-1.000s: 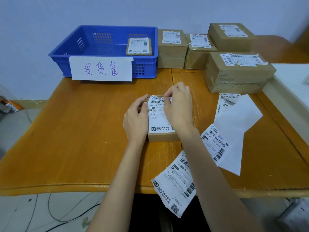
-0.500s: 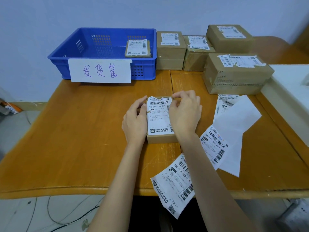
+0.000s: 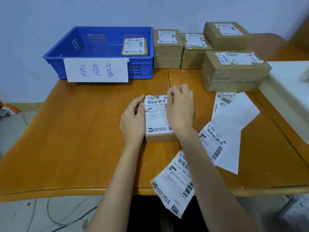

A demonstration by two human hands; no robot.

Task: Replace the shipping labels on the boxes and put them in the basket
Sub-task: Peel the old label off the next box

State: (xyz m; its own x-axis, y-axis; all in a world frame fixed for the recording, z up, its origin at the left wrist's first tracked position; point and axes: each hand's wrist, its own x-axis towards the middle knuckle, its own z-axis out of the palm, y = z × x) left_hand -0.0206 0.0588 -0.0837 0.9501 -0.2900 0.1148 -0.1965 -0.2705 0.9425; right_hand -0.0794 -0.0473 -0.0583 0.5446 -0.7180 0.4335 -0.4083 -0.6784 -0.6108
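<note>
Left hand (image 3: 133, 122) gripping the side of the small box (image 3: 159, 137) on the surface (image 3: 83, 139), right hand (image 3: 180, 108) pinching the torn top edge of its label (image 3: 156, 114).

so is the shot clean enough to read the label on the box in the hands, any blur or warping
Head view: light is even and soft with no glare; the label on the small box is sharp enough for its big digits, though the fine print stays unreadable. The wide lens bends the table edge and softens the frame corners. The right hand covers the label's right edge and the left hand hides the box's left side.
</note>
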